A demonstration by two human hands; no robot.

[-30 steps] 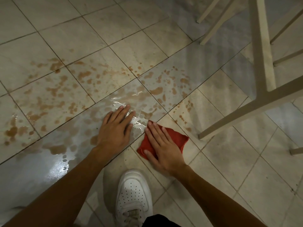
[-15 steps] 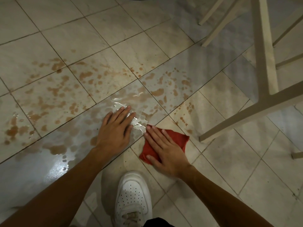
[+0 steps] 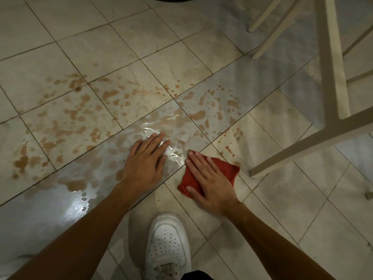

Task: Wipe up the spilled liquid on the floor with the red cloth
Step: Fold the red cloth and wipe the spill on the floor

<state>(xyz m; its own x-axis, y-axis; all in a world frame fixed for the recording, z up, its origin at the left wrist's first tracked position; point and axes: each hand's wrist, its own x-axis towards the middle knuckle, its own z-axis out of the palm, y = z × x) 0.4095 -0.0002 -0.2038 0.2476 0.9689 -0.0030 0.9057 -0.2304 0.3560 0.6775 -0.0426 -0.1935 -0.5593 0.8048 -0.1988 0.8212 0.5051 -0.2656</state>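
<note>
The right hand (image 3: pixel 212 182) is pressing flat, fingers spread, on the red cloth (image 3: pixel 226 170) at the spilled liquid (image 3: pixel 96 122)'s edge; the left hand (image 3: pixel 144 158) is lying open beside it; a chair leg (image 3: pixel 302 144) is standing near on the right.

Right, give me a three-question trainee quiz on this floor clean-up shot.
1. True or false: the red cloth lies flat under the right hand.
2. Where does the left hand rest? A) on the white shoe B) on the wet tile C) on the chair leg
3. Fill in: brown splashes spread mostly to the ___ of the hands.

Key: 1 true; 2 B; 3 left.
</note>
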